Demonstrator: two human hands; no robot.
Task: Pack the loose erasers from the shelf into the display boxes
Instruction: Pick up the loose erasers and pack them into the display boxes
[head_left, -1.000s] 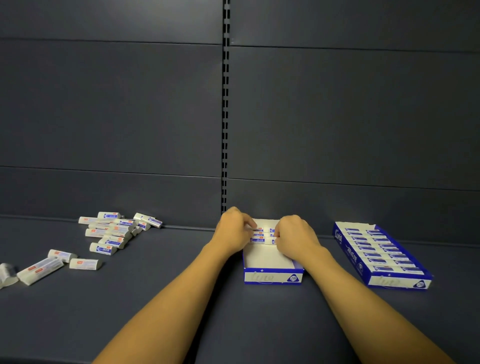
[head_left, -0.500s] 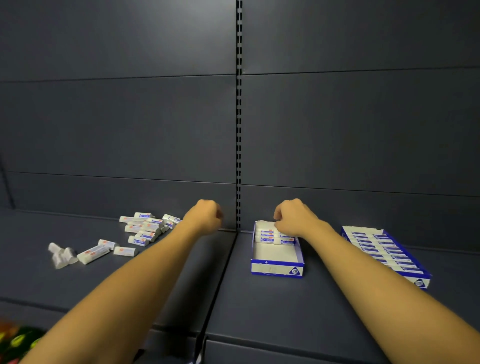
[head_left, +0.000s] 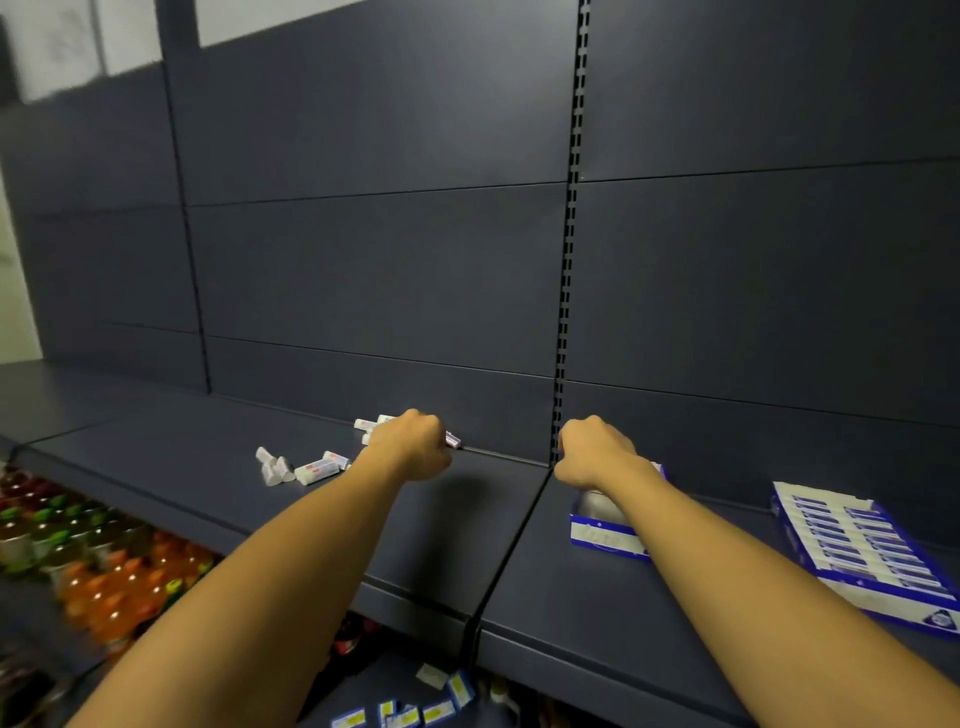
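Leftward went the left hand (head_left: 415, 447), from the half-filled box (head_left: 597, 535) to the loose erasers (head_left: 317, 467) by the back wall; its curled fingers hide any grasp. Right hand (head_left: 592, 452), curled likewise, hovers over that box. Another pickup looks imminent.

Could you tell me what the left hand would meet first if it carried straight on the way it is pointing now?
Most likely the pile of loose erasers: the left hand is right over it, knuckles toward the back panel. Whether the fingers already touch an eraser is hidden. Beyond the pile, only that panel lies ahead.
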